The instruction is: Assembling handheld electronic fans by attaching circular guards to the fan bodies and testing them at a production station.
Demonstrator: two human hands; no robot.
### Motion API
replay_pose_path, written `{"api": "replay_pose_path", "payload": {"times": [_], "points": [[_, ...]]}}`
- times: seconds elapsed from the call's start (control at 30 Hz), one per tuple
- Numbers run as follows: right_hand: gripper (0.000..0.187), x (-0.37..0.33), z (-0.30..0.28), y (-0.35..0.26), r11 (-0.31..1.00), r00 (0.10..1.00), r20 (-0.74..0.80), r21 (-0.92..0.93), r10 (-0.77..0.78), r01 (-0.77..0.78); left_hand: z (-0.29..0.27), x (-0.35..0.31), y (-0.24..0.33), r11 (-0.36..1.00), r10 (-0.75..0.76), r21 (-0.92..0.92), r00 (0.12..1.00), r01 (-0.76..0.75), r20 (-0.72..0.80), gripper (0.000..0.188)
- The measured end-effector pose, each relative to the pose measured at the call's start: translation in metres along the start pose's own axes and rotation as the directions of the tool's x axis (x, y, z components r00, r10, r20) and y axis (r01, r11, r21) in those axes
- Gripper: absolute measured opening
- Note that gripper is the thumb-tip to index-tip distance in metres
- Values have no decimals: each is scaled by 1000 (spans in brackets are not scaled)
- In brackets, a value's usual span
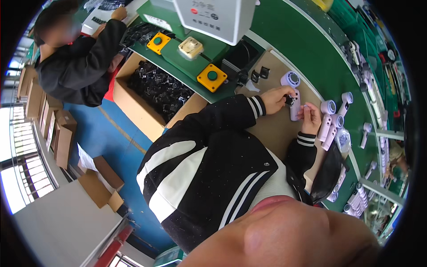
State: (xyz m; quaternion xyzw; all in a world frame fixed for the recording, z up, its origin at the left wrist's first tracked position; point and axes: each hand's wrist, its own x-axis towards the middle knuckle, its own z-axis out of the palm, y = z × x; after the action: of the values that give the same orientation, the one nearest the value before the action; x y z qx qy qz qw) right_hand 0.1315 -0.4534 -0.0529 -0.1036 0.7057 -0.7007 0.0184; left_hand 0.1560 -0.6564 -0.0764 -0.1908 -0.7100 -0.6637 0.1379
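Note:
A lavender handheld fan (295, 109) with a round head lies on the brown work surface between my hands. My left hand (274, 100) is closed at the upper part of its handle, with a small black part (289, 100) at its fingertips against the fan. On the other side of the handle, my right hand (311, 118) has its thumb and fingers pinched together. Whatever it pinches is too small to make out. Small black pieces (264, 72) lie beyond my left hand. More lavender handheld fans (327, 127) lie to the right of my right hand.
Yellow button boxes (212, 78) and a grey machine housing (215, 18) stand at the far left of the bench. A cardboard box (153, 127) of black parts sits below them. A black bag (327, 173) lies near my right arm. A co-worker (80, 66) works at left.

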Motion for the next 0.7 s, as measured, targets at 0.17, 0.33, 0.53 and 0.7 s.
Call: {"api": "replay_pose_path", "payload": {"times": [0.17, 0.33, 0.53, 0.7], "points": [[12, -3, -16, 6, 986, 998, 49, -160, -48, 55, 2, 2, 4, 987, -131, 86, 991, 133, -33, 25], [17, 6, -5, 15, 910, 974, 157, -355, -165, 211, -2, 5, -11, 971, -3, 237, 992, 32, -125, 18], [17, 8, 12, 16, 898, 963, 206, -368, -174, 241, -1, 6, -10, 971, -40, 227, 987, 75, -156, 17], [15, -2, 27, 13, 956, 982, 189, -287, -12, 67, 1, 7, -8, 987, -112, 95, 975, 132, -191, 14]]}}
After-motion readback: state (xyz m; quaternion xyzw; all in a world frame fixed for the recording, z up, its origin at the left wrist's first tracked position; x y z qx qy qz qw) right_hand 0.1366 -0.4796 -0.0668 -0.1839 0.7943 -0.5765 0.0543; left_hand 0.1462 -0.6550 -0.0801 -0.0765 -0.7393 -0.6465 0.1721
